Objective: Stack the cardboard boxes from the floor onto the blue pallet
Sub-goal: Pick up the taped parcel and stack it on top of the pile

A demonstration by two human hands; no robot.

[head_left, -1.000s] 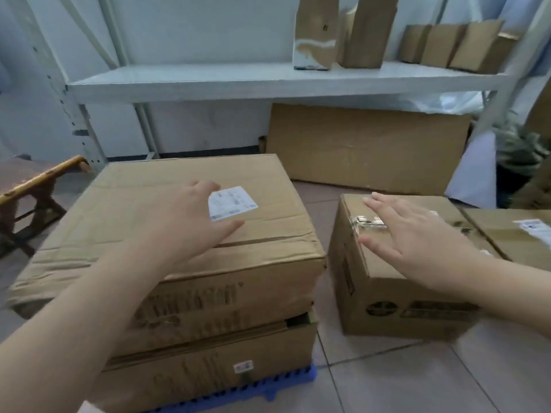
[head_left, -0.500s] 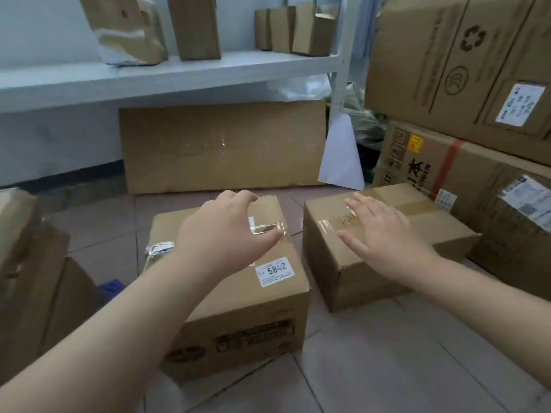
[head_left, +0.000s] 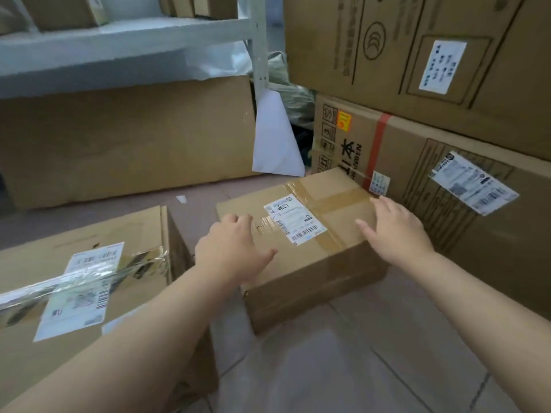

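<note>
Cardboard fills most of the view. Nearest, under the left forearm, a box with a clear-taped label sits on the tiled floor. Just beyond it and apart from it across a narrow strip of tile, the small taped box stands on the floor, not on any pallet, between the two hands.

The left hand is over the box's near-left top edge, its fingers loosely curled and spread, clenched on nothing; whether the palm touches the cardboard cannot be told. The right hand lies flat-fingered and released at the right top edge, thumb pointing inward over the lid. Between the two thumbs sits a white shipping label crossed by brown tape.

Just past the right fingertips rises a large carton with a red stripe, touching or nearly touching the small box, and a bigger carton is stacked on top. Beyond the left fingers, a flat cardboard sheet leans under a grey shelf.
</note>
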